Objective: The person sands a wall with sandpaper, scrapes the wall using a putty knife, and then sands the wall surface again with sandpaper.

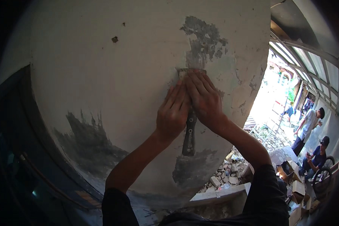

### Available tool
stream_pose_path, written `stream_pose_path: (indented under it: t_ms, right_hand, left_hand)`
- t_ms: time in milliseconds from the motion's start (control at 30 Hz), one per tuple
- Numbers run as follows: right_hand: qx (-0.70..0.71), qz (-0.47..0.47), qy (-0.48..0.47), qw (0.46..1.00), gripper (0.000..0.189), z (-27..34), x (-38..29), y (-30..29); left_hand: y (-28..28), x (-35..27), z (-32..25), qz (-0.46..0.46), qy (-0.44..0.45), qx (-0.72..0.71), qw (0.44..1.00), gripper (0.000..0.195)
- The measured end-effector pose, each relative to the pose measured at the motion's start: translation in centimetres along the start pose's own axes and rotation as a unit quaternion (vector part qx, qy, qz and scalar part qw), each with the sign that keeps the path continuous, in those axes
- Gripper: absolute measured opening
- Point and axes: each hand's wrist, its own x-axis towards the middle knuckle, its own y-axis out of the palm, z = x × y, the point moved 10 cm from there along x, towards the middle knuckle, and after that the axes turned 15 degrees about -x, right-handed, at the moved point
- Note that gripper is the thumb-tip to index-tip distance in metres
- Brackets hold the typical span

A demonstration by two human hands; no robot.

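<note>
Both my hands press a putty knife (189,132) against a pale painted wall (130,62). My left hand (173,110) lies over the left side of the blade, and my right hand (204,94) covers its right side. Only the blade's upper edge shows, above my fingertips; the dark riveted handle hangs below between my wrists. Just above the blade, a bare grey patch (204,39) shows where the paint is gone. Another grey patch (193,168) lies below the handle, and a broad dark one (90,144) spreads at the lower left.
Beyond the wall's right edge lies a heap of rubble (228,172). Open cardboard boxes (298,188) stand at the lower right. One person (306,128) stands there, and another person (317,155) sits beside a wheel (322,179). A ladder (276,113) leans farther back. Left is a dark doorway (14,118).
</note>
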Motion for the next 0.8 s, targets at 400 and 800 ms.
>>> stream_pose_path:
  t_ms: [400, 800]
  right_hand:
    - [0.048, 0.031, 0.06, 0.997, 0.035, -0.8, -0.9, 1.4]
    - [0.354, 0.401, 0.258, 0.805, 0.019, 2.7, -27.3, -1.0]
  left_hand:
    - [-0.2, -0.4, 0.3, 0.012, -0.008, -0.024, 1.0, 0.028]
    - [6.9, -19.1, -6.5, 0.274, -0.305, -0.302, 0.861, 0.023]
